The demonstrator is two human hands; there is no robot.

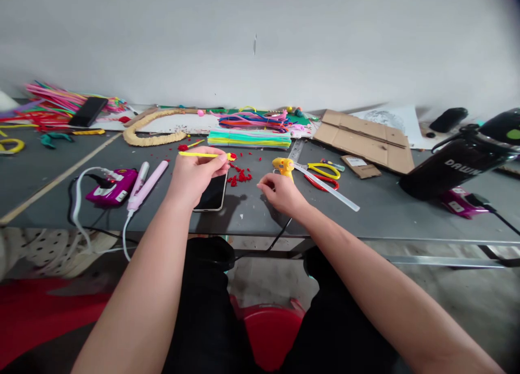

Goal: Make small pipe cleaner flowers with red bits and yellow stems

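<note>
My left hand (195, 176) is closed in a pinch around a yellow pipe cleaner (199, 155), which lies roughly level and has a bit of red fuzz at its right end. Below that hand a phone (215, 194) rests on the table. Small red fuzzy pieces (240, 177) are scattered between my hands. My right hand (280, 192) has curled fingers pinched together; what they hold, if anything, is too small to make out. Just behind it is a yellow hot glue gun (283, 164), a long clear glue stick (329, 189) jutting from its back. The gun's handle is partly hidden by the hand.
Pliers with yellow grips (329, 170) and red-handled ones (325, 183) lie right of the glue gun. Farther right are cardboard (365, 138) and a black bottle (450, 163). At left sit a pink hair straightener (148, 185) and purple power strip (114, 187). Pipe cleaner bundles (249, 139) line the back.
</note>
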